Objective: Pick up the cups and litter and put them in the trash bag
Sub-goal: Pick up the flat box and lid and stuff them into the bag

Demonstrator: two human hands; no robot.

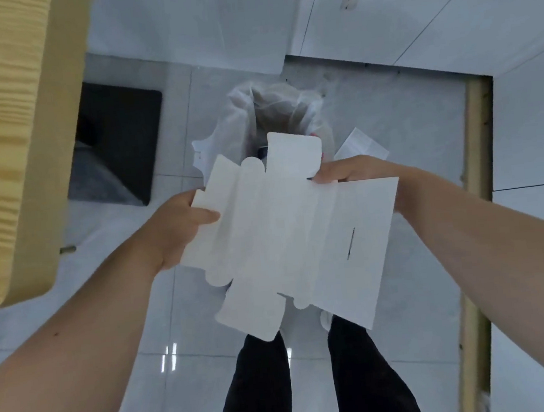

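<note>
Flattened white carton spread between hands: left hand grips left edge, right hand top edge.

A glossy white tiled floor is seen, lamp glare reflected on it. A light wooden bench is set left; white cabinet doors beyond.

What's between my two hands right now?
In the head view, the flattened white carton spans the gap from the left hand to the right hand; both grip its edges.
</note>
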